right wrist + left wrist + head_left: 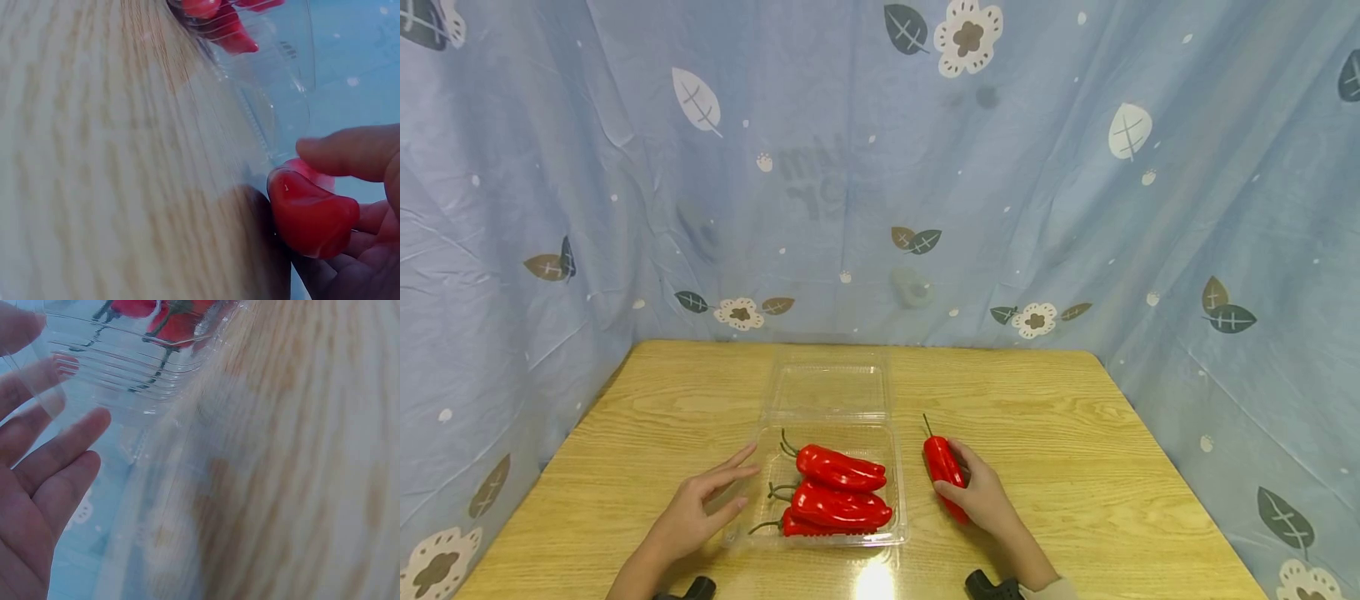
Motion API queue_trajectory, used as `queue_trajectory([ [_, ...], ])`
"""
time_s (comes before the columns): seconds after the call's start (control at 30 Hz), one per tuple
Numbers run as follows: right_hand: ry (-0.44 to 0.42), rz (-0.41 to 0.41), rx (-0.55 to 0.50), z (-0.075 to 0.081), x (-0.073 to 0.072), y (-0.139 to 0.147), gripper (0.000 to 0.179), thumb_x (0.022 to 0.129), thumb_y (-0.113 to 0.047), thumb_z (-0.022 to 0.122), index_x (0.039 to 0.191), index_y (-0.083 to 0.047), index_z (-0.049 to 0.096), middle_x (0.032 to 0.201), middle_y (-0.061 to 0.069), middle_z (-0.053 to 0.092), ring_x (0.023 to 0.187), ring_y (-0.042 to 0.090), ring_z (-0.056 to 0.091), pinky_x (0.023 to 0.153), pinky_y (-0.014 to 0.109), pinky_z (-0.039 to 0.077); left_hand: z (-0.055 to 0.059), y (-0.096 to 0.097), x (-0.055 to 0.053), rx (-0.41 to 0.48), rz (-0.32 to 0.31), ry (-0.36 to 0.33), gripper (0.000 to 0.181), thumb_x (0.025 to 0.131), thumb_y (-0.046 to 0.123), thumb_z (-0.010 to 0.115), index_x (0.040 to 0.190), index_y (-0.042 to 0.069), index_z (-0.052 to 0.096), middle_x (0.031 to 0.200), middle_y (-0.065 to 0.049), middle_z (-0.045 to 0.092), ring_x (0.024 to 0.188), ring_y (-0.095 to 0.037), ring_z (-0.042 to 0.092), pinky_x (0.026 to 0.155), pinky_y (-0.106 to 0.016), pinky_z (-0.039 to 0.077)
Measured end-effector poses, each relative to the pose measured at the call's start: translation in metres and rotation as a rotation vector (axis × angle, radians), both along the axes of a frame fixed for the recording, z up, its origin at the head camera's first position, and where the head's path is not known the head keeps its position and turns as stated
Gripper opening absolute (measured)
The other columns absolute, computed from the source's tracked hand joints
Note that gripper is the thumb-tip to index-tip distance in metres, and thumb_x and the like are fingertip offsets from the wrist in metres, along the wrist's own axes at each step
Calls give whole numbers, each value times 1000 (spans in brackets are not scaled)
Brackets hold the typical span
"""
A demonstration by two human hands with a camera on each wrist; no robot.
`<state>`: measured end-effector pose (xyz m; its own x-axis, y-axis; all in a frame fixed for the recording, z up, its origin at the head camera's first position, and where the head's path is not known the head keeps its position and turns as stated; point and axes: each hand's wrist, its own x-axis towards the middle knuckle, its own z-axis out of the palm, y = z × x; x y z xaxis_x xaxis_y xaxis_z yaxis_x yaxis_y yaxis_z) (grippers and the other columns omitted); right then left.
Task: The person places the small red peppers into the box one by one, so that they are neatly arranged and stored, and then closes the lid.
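Observation:
A clear plastic box (899,467) stands in the middle of the table with its lid folded back. Inside it lie several glossy red peppers (841,468), their green stems pointing left. My left hand (696,508) is at the box's left side, fingers spread and relaxed, holding nothing. In the left wrist view, its fingertips (94,425) are close to the ribbed clear wall. To the right of the box, my right hand (988,496) grips a single red pepper (942,461) low over the table, thumb on one side and fingers on the other. The pepper's stem points away from me.
The clear lid (829,392) lies open toward the back of the wooden table (1037,417). A blue curtain (850,167) with leaves and flowers hangs behind the table and along both sides. Dark wrist devices (992,586) show at the bottom edge.

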<state>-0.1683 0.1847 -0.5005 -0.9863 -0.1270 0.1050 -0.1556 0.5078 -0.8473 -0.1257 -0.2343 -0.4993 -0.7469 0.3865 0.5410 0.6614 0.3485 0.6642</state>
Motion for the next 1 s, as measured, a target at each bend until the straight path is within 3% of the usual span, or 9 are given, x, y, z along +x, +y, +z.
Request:
queue_trajectory([
  [0.6,24,-31,7,-3,-1,1,53,83,-3,69,133,1,51,128,20,58,114,34,58,93,49,50,0,0,1,7,-7,-5,42,83,-10,64,124,-3,59,148,-14,40,134,-4,38,100,-8,35],
  [0.87,24,-60,-21,0,-2,1,52,84,-2,67,134,1,50,129,20,57,114,35,58,93,48,51,3,0,2,-18,0,-48,38,86,-6,63,124,-4,59,143,-27,41,134,-4,38,100,-8,35],
  [1.0,35,-69,-59,5,-1,1,53,84,0,66,134,1,49,130,21,56,116,36,57,94,46,50,3,1,1,-7,0,-21,40,84,-8,64,123,-3,60,146,-19,41,133,-5,39,100,-8,35],
])
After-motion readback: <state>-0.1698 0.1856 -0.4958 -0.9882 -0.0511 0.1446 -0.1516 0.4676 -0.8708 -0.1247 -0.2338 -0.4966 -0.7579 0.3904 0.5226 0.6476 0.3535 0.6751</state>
